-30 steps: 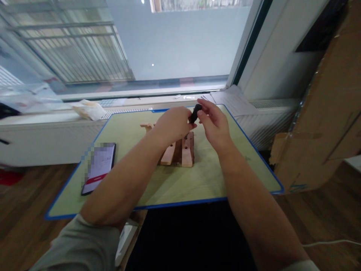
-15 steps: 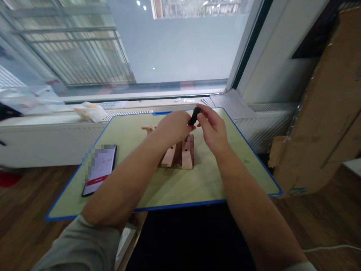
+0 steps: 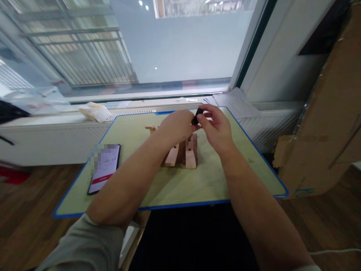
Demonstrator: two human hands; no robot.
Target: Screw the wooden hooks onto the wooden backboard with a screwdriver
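Both hands meet over the far middle of the table at a short black handle-like piece (image 3: pixel 197 116), held tilted. My right hand (image 3: pixel 216 126) pinches its upper end between thumb and fingers. My left hand (image 3: pixel 180 124) is closed near its lower end, seen from the back, so most of its fingers are hidden. Just below lies a wooden assembly (image 3: pixel 191 156) of pale slats with dark holes on a darker brown base. A small dark bit shows at the top of the right slat. My left forearm and hand cover part of the wood.
A phone (image 3: pixel 106 165) lies on the left of the blue-edged table (image 3: pixel 211 188). Behind the left hand a pale wooden piece (image 3: pixel 150 128) sticks out. Papers (image 3: pixel 235 103) and a crumpled wrapper (image 3: pixel 96 111) rest on the sill by the window. A large cardboard box (image 3: pixel 324 131) stands at right.
The whole view has shifted slightly, so everything sits a little further right. The right fingers have changed position a little on the black piece. Both hands stay over the wooden assembly.
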